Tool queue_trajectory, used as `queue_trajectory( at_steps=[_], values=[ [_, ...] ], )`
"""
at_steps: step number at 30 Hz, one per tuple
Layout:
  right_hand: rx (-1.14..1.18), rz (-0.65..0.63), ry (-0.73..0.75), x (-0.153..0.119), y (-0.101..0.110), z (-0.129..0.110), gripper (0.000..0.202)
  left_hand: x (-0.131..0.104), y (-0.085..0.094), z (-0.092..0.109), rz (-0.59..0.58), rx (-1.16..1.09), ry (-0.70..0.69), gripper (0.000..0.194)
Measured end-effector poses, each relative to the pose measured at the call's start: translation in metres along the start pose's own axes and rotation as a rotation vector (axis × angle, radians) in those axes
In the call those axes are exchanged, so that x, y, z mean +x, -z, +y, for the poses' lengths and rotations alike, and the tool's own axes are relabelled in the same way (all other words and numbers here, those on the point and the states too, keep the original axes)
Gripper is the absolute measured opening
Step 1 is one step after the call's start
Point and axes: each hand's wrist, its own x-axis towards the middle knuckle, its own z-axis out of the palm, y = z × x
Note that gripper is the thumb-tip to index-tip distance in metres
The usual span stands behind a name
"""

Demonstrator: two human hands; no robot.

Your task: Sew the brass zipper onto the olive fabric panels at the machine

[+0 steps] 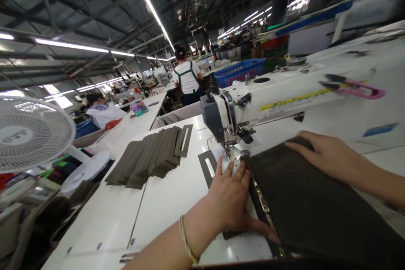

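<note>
A dark olive fabric panel (303,194) with a gold metal zipper (262,202) along its left edge lies under the sewing machine head (221,118). My left hand (229,196) rests flat with fingers spread close to the presser foot (232,152), its thumb across the zipper's lower part. Beneath and beside that hand sits a dark slotted piece (207,168). My right hand (319,154) grips the panel's far edge, its fingers partly hidden. The needle point cannot be made out.
A fanned stack of olive slotted pieces (152,156) lies left of the machine. Pink-handled scissors (357,86) rest on the machine arm near a yellow tape measure (284,102). A white fan (34,135) stands far left. Two people sit beyond, near a blue crate (240,71).
</note>
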Motion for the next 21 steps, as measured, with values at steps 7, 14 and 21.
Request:
queue_trajectory(
  at_steps=[7, 14, 21],
  values=[
    [-0.316, 0.154, 0.234, -0.015, 0.008, -0.048, 0.043, 0.008, 0.008, 0.01, -0.123, 0.07, 0.066, 0.119],
    [-0.289, 0.293, 0.775, -0.071, -0.047, -0.055, 0.055, 0.007, 0.001, 0.009, -0.1, 0.087, 0.074, 0.121],
    [-0.083, 0.038, 0.576, -0.021, -0.034, -0.06, 0.039, 0.005, -0.005, 0.003, -0.027, 0.077, 0.039, 0.119]
  ],
)
